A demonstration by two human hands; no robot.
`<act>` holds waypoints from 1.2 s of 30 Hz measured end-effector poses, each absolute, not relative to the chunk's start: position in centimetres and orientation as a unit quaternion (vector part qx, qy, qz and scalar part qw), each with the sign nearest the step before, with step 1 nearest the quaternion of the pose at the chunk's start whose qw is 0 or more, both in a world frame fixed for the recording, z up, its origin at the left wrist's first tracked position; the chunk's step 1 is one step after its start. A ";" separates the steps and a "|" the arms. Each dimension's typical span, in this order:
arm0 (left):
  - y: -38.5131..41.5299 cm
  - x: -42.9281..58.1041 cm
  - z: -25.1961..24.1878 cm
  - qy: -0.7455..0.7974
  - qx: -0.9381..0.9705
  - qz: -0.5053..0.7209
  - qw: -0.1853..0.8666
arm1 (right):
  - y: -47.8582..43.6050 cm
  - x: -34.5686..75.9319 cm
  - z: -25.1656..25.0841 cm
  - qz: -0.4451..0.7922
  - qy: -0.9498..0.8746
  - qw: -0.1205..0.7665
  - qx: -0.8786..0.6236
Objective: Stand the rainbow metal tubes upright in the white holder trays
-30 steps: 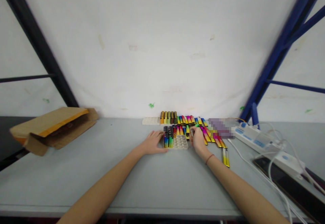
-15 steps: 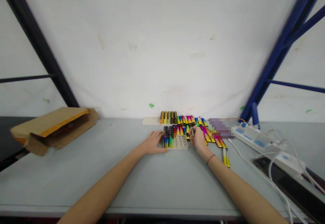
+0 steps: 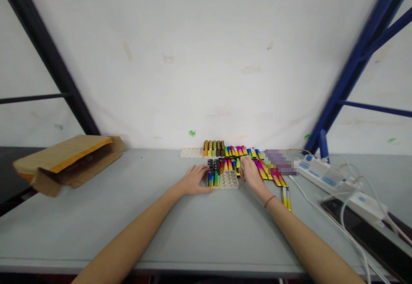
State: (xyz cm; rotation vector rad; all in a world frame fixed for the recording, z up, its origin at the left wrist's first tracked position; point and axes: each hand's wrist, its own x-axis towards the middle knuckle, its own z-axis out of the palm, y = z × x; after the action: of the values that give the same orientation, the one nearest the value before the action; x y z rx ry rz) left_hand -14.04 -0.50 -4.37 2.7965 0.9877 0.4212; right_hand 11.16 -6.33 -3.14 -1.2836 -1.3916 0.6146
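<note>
My left hand (image 3: 194,181) grips the left end of a white tray (image 3: 229,185) with round pockets, thumb along the front edge. Several upright, shiny tubes (image 3: 213,178) with dark tops stand in the tray's left part; blue and green show on the front ones. Just beyond the tray's right end is my right hand (image 3: 251,174), its fingers curled closed. Whatever they hold is hidden behind the fingers and too small to name. Around that hand lie shiny multicoloured tubes (image 3: 261,170), several of them side by side in rows.
Behind stand upright brown and yellow tubes (image 3: 213,149) beside another pocketed white tray (image 3: 192,152). A brown paper packet (image 3: 67,159) lies at left. White power strips (image 3: 334,183) with cables and a dark, flat device (image 3: 363,232) are at right. A wall rises behind the table.
My right hand has turned slightly, so its back now hides the fingertips and the dark bit seen between them before. My left hand and the tray stay put.
</note>
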 end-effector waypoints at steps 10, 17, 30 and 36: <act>-0.7 -14.0 -4.3 0.330 0.932 0.137 0.062 | -6.8 10.5 -2.2 0.179 -0.666 0.533 -0.491; -0.6 -14.0 -4.4 0.332 0.931 0.138 0.068 | -7.0 9.9 -2.4 0.172 -0.656 0.544 -0.495; -0.6 -14.0 -4.3 0.332 0.932 0.130 0.063 | -7.4 9.2 -2.2 0.081 -0.739 0.435 -0.508; -0.6 -14.0 -4.3 0.332 0.932 0.129 0.060 | -6.9 9.4 -2.1 0.034 -0.772 0.401 -0.493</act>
State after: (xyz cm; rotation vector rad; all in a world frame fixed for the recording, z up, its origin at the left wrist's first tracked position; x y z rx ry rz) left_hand -13.96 -0.62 -4.30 2.8225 1.0056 0.3903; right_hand 9.42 -6.86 -2.13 -1.2462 -1.9517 0.0857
